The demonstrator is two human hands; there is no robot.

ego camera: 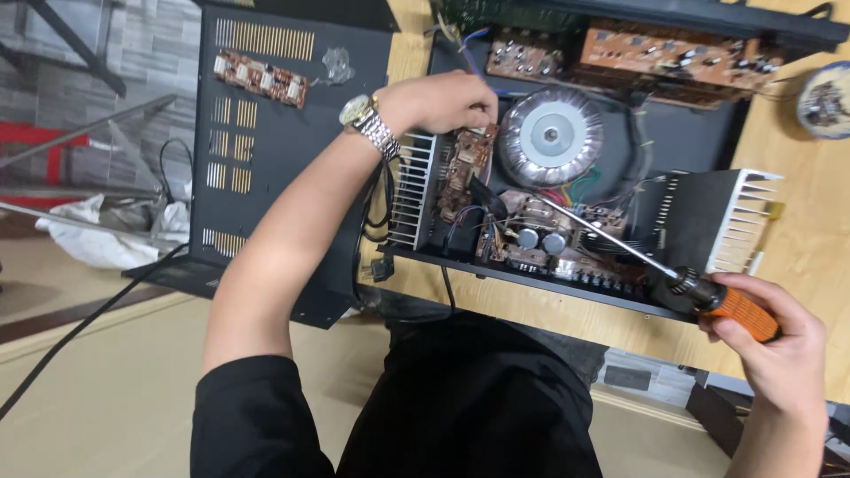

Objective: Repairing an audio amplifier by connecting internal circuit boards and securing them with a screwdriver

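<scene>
While both hands work over the opened amplifier chassis (673, 150) on the wooden table (797, 239):
- left hand (440, 102) pinches a small brown circuit board (467, 168) beside the round transformer (551, 135).
- right hand (772, 341) grips the orange-handled screwdriver (708, 292), its shaft reaching into the chassis.

My screwdriver (673, 276): bright steel shaft, ribbed orange plastic grip. Chassis (567, 177): matt black painted metal. 2 heat sinks (413, 190): bare finned aluminium. Circuit boards (620, 53): dull brown. Table (810, 230): pale smooth wood. My wristwatch (367, 124): polished metal.
</scene>
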